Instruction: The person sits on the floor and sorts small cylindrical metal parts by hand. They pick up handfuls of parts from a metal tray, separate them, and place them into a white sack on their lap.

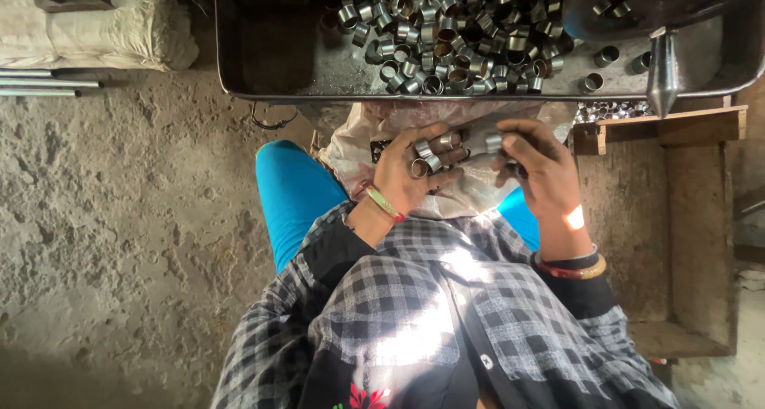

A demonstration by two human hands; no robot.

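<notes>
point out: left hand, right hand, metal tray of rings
left hand (pixel 408 170), head view, back of the hand.
right hand (pixel 540 163), head view, back of the hand.
metal tray (pixel 271 54), head view, bare inner floor.

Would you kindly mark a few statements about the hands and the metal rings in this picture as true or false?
1. The left hand holds several short metal rings. True.
2. The metal tray above the hands has no parts in it. False: it holds a heap of loose rings.
3. The right hand grips a ring at its fingertips. True.
4. Both wrists are bare. False: each wears bangles, for example the left bangle.
5. A crumpled plastic bag lies under the hands. True.
</notes>
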